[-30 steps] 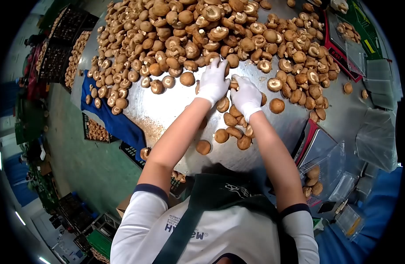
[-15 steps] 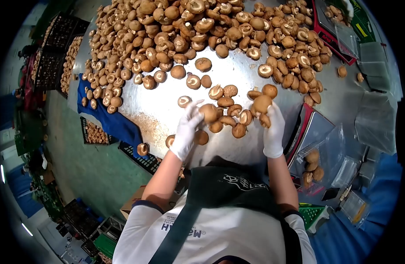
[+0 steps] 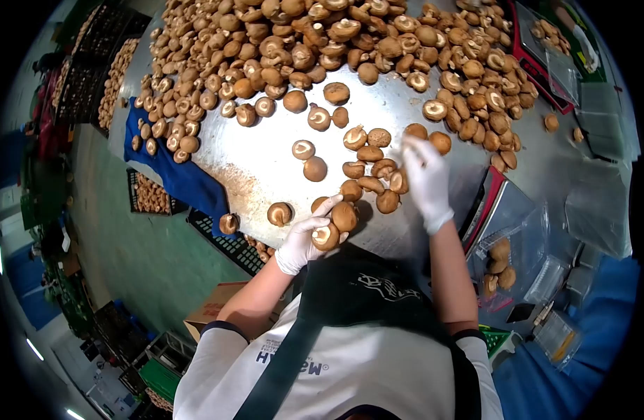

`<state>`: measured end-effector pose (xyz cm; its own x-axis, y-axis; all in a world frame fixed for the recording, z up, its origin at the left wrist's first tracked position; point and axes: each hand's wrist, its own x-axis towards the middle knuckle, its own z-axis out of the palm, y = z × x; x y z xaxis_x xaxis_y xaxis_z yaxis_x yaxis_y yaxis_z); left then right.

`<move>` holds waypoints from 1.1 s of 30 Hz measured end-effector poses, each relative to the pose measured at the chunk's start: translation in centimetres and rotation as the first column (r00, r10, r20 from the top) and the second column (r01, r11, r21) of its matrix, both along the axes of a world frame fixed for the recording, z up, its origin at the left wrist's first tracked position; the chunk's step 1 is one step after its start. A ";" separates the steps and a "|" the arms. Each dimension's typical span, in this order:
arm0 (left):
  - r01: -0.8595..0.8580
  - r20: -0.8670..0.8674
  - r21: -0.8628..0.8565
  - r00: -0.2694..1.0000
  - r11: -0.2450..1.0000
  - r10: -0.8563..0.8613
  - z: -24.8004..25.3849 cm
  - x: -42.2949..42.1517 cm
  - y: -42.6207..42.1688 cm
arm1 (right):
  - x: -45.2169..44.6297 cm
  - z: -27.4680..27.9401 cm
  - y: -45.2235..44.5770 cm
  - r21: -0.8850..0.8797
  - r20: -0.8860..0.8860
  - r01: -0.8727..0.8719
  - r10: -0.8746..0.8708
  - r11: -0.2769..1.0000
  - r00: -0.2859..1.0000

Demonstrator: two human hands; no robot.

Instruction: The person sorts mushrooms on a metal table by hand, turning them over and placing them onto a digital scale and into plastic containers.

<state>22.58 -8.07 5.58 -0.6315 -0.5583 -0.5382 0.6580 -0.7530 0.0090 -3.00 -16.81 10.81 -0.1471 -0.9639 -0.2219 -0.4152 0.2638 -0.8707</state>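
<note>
While the left hand (image 3: pixel 300 244) half-closes around mushrooms (image 3: pixel 344 217), the right hand (image 3: pixel 428 183) blurs; I cannot tell its grip.

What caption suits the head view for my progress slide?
White-gloved left hand cradling shiitake mushrooms, right hand blurred above the metal table.

Heaped mushrooms (image 3: pixel 266 59), a metal table (image 3: pixel 266 150), weighing scales (image 3: pixel 537 77) and stacked crates (image 3: pixel 79 91) show a produce-packing workshop.

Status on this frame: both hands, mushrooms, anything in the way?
Left hand holding at least two shiitake mushrooms. Right hand blurred, grip unclear. Loose shiitakes lie between the hands. No obstruction seen.
</note>
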 end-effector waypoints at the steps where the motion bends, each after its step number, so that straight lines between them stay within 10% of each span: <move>1: -0.040 -0.058 -0.014 0.998 0.999 0.039 -0.1 0.4 -0.3 | -0.4 -2.5 -1.3 -0.243 -0.105 0.013 -0.039 0.970 0.994; 4: -0.052 -0.047 0.017 0.997 0.998 0.053 0.6 1.8 -1.4 | 0.7 -7.7 -3.0 -0.012 -0.415 -0.242 0.215 0.970 0.884; 7: -0.017 0.071 -0.123 0.997 0.992 0.026 0.8 3.2 -3.2 | 3.1 -5.2 -3.7 0.239 -0.316 -0.423 0.482 0.874 0.818; 9: 0.133 0.420 -0.271 0.908 0.953 -0.007 1.6 4.2 -4.9 | 3.7 -4.6 -4.1 0.325 -0.310 -0.437 0.531 0.839 0.789; 15: 0.389 0.916 -0.382 0.278 0.838 0.289 1.0 8.0 -11.8 | 4.0 -4.1 -10.5 0.083 -0.382 -0.286 0.295 0.955 0.876; 17: 0.740 0.651 -0.466 -0.084 0.485 0.754 -1.5 8.1 -15.4 | 5.8 -2.8 -12.7 0.009 -0.380 -0.409 0.382 0.912 0.843; 24: 0.859 0.618 0.104 -0.451 0.502 0.644 -1.3 2.3 -20.0 | 12.7 -6.4 -10.7 0.100 -0.636 -0.591 0.508 0.801 0.581; 27: 0.877 0.618 0.009 -0.382 0.480 0.687 -2.3 3.3 -20.2 | 10.7 -5.2 -9.4 0.041 -0.373 -0.510 0.487 0.859 0.790; 28: 0.873 0.622 -0.005 -0.380 0.488 0.685 -2.4 3.2 -19.9 | 9.6 -4.6 -9.1 0.175 0.019 -0.412 0.415 0.894 0.910; 29: 0.878 0.598 -0.067 -0.344 0.473 0.724 -2.7 3.1 -19.4 | 8.7 -5.4 -8.0 0.011 0.372 -0.284 0.260 0.959 0.891; 33: 0.859 0.756 -0.145 -0.224 0.491 0.615 -2.2 2.3 -15.9 | 4.4 -3.0 -3.1 0.191 0.691 -0.157 -0.019 0.969 0.722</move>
<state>24.84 -23.99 3.42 -0.0906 -0.9945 -0.0530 -0.7983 0.0406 0.6009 1.38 -19.96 7.80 0.1947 -0.8763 -0.4406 0.2450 0.4785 -0.8432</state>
